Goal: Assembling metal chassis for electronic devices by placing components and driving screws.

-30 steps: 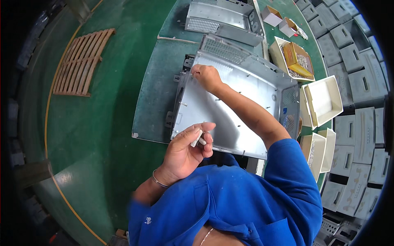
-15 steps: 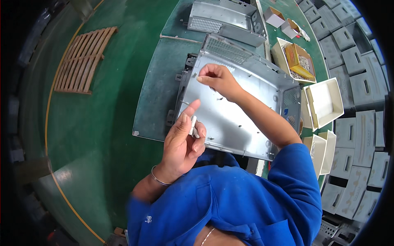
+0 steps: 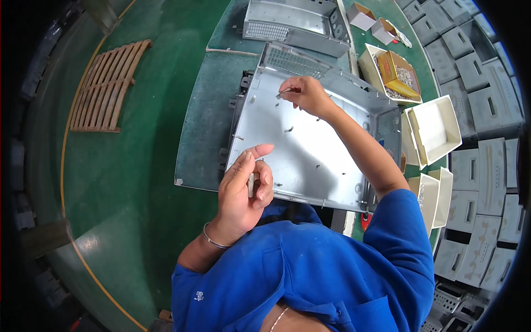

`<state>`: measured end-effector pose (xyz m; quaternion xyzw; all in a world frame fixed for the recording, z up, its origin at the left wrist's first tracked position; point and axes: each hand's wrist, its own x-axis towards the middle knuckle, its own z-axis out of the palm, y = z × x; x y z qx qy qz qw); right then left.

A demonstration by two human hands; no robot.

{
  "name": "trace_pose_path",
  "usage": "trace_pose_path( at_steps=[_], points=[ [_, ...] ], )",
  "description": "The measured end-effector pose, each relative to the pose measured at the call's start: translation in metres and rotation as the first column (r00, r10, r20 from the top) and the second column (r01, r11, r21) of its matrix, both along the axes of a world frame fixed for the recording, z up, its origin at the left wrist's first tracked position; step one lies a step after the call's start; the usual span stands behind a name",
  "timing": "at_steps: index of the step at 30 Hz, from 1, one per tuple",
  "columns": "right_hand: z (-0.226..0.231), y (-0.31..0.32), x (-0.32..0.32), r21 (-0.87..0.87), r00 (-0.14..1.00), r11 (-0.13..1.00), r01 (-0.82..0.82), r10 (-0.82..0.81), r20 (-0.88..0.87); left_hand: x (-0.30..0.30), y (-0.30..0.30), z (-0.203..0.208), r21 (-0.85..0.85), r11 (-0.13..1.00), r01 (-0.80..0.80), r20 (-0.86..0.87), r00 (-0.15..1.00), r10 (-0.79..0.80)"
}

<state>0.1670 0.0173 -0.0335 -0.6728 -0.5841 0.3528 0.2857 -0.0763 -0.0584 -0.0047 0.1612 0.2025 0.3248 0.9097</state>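
A shallow grey metal computer chassis lies open before me, with several small posts standing on its floor. My right hand reaches over its far left part. Thumb and forefinger pinch a small pale piece, partly hidden by the fingers, just above the chassis floor. To the left of those fingertips stands a light post. My left hand is at the near left edge of the chassis, palm turned up. Its curled fingers hold small white posts, partly covered, while the forefinger points out.
A second metal chassis sits farther back on the green table. Cream bins line the right side, one bin holding a yellow box of small parts. A wooden pallet lies on the floor at left.
My right hand has moved right and slightly away from me, leaving the light post standing at the far left. My left hand has closed slightly over the white posts. The view has shifted a little.
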Motion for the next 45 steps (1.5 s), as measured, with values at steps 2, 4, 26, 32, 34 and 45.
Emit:
trace_pose_path(
  at_steps=[2,4,26,32,34,45],
  points=[
    [-0.039,0.008,0.014,0.143,0.949,0.984,-0.105,0.056,0.309,-0.001,0.000,0.001,-0.026,1.000,-0.012,-0.005,1.000,0.011],
    [-0.049,0.010,0.011,0.124,0.901,0.983,-0.138,0.072,0.427,-0.004,-0.001,0.000,-0.043,0.999,-0.030,-0.012,0.999,0.030],
    [-0.064,0.016,0.000,-0.027,0.777,0.980,-0.197,0.173,0.605,-0.005,-0.001,-0.007,-0.130,0.991,-0.006,0.058,0.998,0.014],
    [0.017,-0.018,-0.030,0.195,0.999,0.980,-0.037,0.033,0.022,0.004,0.005,0.003,-0.196,0.979,-0.046,0.233,0.968,0.093],
    [0.048,-0.045,-0.046,0.272,0.882,0.935,-0.226,0.315,-0.350,0.010,0.005,0.011,-0.244,0.968,-0.053,0.231,0.966,0.111],
    [0.062,-0.073,-0.050,0.425,0.827,0.786,-0.449,0.546,-0.136,0.020,0.011,-0.003,-0.173,0.983,0.064,0.225,0.974,-0.024]
  ],
)
